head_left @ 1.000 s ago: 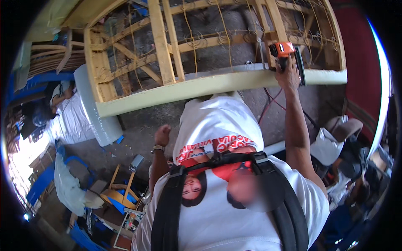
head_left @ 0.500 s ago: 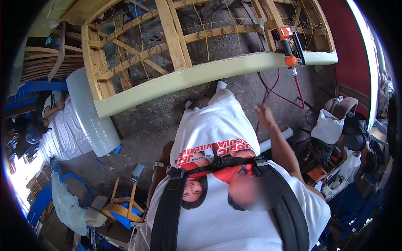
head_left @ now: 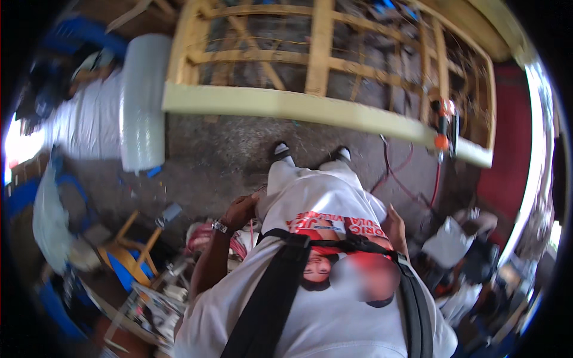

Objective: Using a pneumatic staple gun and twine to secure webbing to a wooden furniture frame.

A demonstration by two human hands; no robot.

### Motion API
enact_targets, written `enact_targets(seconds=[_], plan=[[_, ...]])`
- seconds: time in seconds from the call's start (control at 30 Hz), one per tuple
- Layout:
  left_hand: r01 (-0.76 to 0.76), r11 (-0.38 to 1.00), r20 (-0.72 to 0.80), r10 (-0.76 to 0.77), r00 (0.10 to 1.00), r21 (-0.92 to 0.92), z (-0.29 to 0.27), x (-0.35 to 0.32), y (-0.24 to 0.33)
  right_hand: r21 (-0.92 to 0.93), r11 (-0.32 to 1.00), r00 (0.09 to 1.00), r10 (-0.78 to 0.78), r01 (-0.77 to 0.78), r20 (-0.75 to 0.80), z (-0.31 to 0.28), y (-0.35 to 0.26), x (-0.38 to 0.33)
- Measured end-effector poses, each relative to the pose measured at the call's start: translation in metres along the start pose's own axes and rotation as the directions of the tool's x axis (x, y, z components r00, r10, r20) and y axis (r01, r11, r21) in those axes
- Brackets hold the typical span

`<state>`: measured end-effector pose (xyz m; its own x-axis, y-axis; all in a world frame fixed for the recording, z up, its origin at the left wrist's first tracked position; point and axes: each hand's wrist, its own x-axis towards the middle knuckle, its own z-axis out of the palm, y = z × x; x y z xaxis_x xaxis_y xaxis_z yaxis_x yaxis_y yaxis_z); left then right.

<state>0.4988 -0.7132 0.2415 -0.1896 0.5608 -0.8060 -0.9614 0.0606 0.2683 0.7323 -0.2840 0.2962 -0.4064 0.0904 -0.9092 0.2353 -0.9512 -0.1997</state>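
Note:
My left hand, with a watch at its wrist, hangs beside my left thigh. Its blurred fingers reach toward the white trousers, and nothing shows in them. Low by my right hip is my right hand; its fingers are mostly hidden and smeared. In front of me stands a wooden furniture frame with a pale foam-padded rail. An orange and black staple gun rests on that rail toward the right, apart from both hands. A red air hose hangs from it.
A large clear plastic wrap roll stands left of the frame, with a person beyond it. A small wooden frame piece and cluttered items lie at lower left. A white bag sits among clutter at right.
My right hand has dropped from in front of me to my hip. My left hand shows more fully beside my thigh. The view has turned, and the frame sits differently in it.

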Motion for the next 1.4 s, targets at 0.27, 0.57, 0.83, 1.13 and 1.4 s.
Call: enact_targets(seconds=[0.27, 0.57, 0.83, 1.13, 1.4], plan=[[-0.194, 0.190, 0.185, 0.065, 0.981, 0.963, 0.060, 0.015, -0.074, -0.861, 0.504, 0.996, 0.010, 0.069, 0.086, -0.018, -0.078, 0.042], [-0.209, 0.171, 0.220, -0.048, 0.974, 0.963, 0.112, 0.051, -0.071, -0.934, 0.289, 0.968, 0.076, 0.208, 0.239, -0.002, -0.156, 0.064], [-0.173, 0.208, 0.147, 0.134, 0.980, 0.963, 0.076, 0.059, -0.103, -0.963, 0.040, 0.946, 0.181, 0.268, 0.271, 0.046, -0.167, 0.077], [-0.128, 0.283, 0.012, 0.381, 0.925, 0.950, -0.003, 0.020, -0.093, -0.881, -0.273, 0.896, 0.337, 0.386, 0.288, 0.163, -0.119, 0.105], [-0.220, 0.153, 0.205, 0.107, 0.973, 0.964, -0.054, 0.000, -0.071, -0.979, -0.178, 0.979, 0.195, 0.094, 0.058, 0.058, -0.030, -0.010]])
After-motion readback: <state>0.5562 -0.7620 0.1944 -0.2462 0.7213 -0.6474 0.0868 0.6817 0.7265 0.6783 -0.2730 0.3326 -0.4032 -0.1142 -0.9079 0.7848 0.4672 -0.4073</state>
